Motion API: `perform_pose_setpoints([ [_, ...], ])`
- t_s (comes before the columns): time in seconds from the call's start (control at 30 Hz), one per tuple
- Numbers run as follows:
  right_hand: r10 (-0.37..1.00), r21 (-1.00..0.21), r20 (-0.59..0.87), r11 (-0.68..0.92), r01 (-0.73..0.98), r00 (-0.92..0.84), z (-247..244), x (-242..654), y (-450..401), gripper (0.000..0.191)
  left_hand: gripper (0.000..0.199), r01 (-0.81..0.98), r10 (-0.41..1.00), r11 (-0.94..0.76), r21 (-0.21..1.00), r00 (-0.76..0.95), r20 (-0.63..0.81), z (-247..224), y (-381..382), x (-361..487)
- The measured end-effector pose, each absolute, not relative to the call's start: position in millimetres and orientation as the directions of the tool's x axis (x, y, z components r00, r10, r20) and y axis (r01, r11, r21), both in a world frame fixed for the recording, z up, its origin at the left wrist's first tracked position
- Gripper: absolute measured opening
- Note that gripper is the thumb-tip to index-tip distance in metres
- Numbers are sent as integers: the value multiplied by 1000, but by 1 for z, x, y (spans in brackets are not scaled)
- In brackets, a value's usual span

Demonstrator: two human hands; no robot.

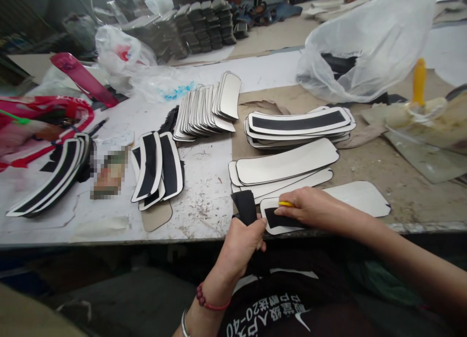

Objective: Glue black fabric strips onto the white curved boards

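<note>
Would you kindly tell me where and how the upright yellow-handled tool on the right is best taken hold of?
I would grip the upper part of the yellow handle, coming down from above and closing around its sides. It stands upright with its top exposed, while its lower end disappears behind or into the cloudy plastic.

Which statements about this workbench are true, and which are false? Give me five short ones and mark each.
1. The left hand holds a black strip. True.
2. The right hand is empty. False: a small yellow object shows in its grip.
3. A red bracelet circles the left wrist. True.
4. The translucent bag has nothing dark inside. False: black material shows through it.
5. A yellow handle points upward at the picture's right. True.
</note>
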State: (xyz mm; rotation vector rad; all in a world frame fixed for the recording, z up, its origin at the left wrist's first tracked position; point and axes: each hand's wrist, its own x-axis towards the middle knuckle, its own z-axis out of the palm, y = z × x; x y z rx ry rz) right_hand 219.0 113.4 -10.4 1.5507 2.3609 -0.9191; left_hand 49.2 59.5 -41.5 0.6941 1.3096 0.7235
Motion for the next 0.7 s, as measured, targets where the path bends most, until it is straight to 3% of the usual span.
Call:
perform_pose_setpoints([
  [0.27, 778, -317, -459, 308, 897, -430, -17, 216, 116, 29, 17, -69, 772, 633, 771, 123, -623, -44, 61, 48],
  [0.47, 780, -289, -463, 315, 904, -420, -14, 209, 118, 27, 39, 19, 790, 604, 797, 119, -601, -49, 63, 50],
  [0.7, 808, -218, -462, 296, 930, -366, -9, 241, 94, 18, 35, -1, 802, 597, 802, 8, -597, -60, 60, 56],
])
